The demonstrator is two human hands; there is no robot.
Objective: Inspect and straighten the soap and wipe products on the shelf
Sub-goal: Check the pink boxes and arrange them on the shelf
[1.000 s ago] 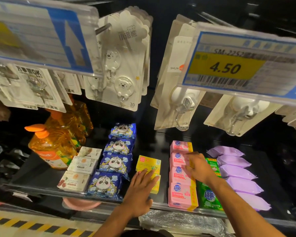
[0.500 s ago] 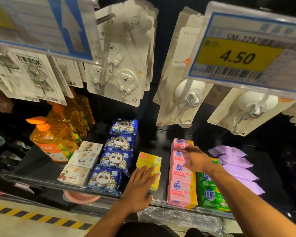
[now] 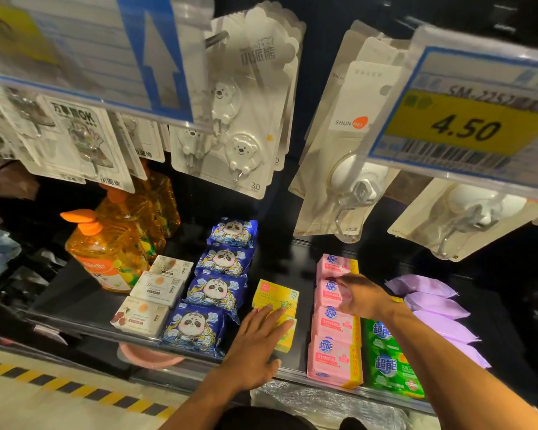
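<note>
On the dark shelf [image 3: 75, 305] a row of pink soap packs [image 3: 334, 361] runs front to back. My right hand [image 3: 362, 294] reaches over that row, its fingers curled onto the second pack from the back. My left hand [image 3: 258, 339] lies flat, fingers straight, on the front one of two yellow soap boxes [image 3: 275, 293]. Blue panda wipe packs [image 3: 212, 293] form a row left of the yellow boxes. White soap boxes [image 3: 156, 290] sit further left. Green soap packs [image 3: 389, 367] and purple wipe packs [image 3: 435, 305] lie to the right, partly hidden by my right forearm.
Orange detergent bottles [image 3: 106, 243] stand at the shelf's left. Carded hook packs [image 3: 239, 119] hang from pegs above, close over the products. A price tag reading 4.50 [image 3: 466, 125] juts out at upper right. A pink basin [image 3: 149, 356] shows under the shelf lip.
My right hand has slid a little toward the back along the pink row. My left hand stays on the yellow boxes. The view has shifted closer and slightly leftward.
</note>
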